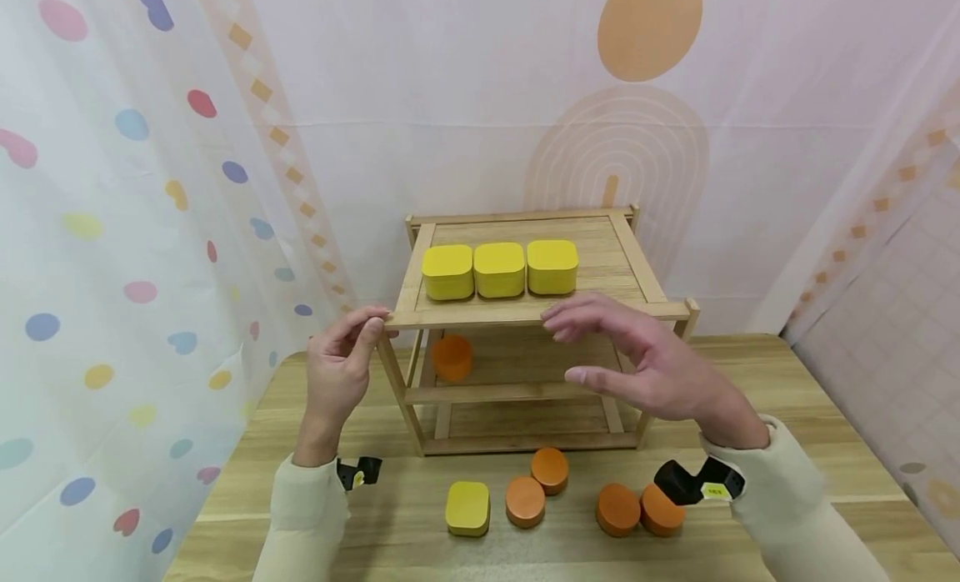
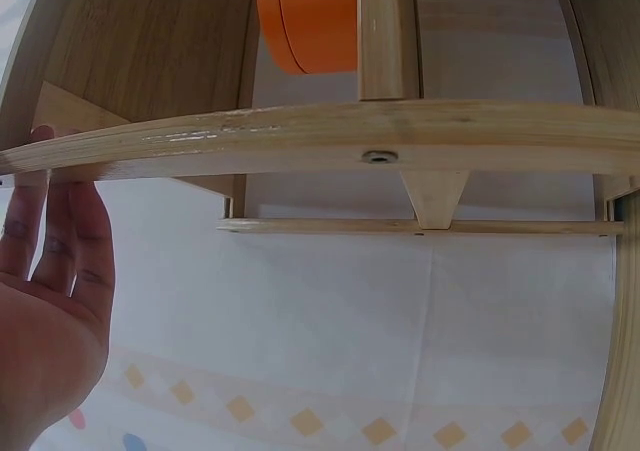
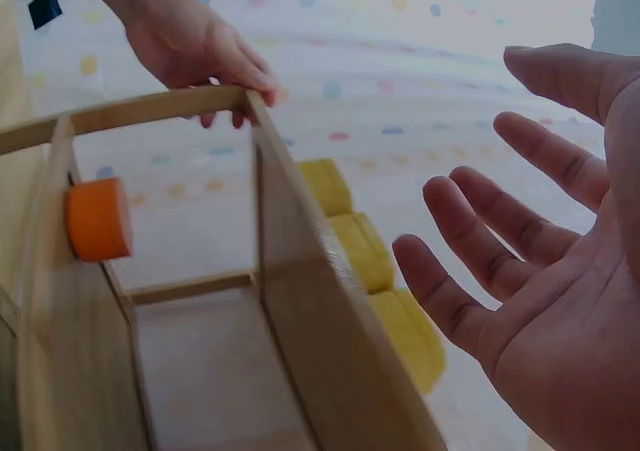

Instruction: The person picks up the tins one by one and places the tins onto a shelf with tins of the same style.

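A wooden shelf rack (image 1: 525, 390) with a top board and lower tiers stands on the table. My left hand (image 1: 339, 361) grips its front left top corner, with fingers (image 2: 92, 241) curled under the edge in the left wrist view. Three yellow boxes (image 1: 499, 269) with rounded corners sit in a row on the top board. One orange round tin (image 1: 452, 358) is on the left of the middle tier. My right hand (image 1: 637, 357) hovers before the rack's right front, fingers spread apart from the thumb, holding nothing; the right wrist view shows its bare palm (image 3: 560, 341).
On the table (image 1: 247, 499) before the rack lie a yellow box (image 1: 468, 509) and several orange round tins (image 1: 525, 502), two of them farther right near the right wrist's camera (image 1: 697, 482). A patterned curtain (image 1: 465, 90) hangs behind and to the left.
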A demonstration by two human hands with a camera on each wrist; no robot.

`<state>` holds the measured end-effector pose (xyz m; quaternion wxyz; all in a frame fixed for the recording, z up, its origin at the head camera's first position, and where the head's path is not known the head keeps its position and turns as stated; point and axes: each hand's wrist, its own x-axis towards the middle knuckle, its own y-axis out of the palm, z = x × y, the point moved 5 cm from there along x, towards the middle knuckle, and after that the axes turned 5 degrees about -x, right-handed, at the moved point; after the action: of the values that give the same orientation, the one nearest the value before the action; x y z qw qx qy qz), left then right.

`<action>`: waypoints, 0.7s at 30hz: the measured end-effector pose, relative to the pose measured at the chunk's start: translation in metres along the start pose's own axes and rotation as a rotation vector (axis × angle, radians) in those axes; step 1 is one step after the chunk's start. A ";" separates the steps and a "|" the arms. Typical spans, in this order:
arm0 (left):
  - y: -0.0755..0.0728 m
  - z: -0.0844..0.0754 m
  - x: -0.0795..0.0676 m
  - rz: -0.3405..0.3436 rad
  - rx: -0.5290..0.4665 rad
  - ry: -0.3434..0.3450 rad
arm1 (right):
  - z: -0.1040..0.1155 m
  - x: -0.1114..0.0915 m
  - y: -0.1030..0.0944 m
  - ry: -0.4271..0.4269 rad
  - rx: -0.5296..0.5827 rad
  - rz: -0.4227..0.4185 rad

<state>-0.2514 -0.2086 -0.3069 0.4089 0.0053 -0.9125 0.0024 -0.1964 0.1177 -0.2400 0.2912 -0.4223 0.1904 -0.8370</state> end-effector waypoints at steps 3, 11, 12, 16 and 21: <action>0.000 0.000 0.000 0.002 -0.002 -0.004 | -0.001 -0.001 0.009 -0.021 -0.022 0.010; -0.002 0.001 0.000 -0.009 0.016 -0.012 | -0.005 -0.004 0.028 -0.043 0.002 0.049; -0.002 0.001 0.000 -0.012 0.026 -0.014 | -0.005 -0.004 0.031 -0.047 0.010 0.055; -0.002 0.001 0.000 -0.010 0.013 -0.013 | -0.009 -0.005 0.040 -0.059 0.024 0.071; -0.001 0.002 0.001 -0.001 -0.007 -0.010 | -0.014 -0.004 0.051 -0.057 0.029 0.091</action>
<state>-0.2534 -0.2100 -0.3071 0.4043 0.0045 -0.9146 -0.0011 -0.1893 0.0832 -0.2792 0.3406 -0.4328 0.1890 -0.8130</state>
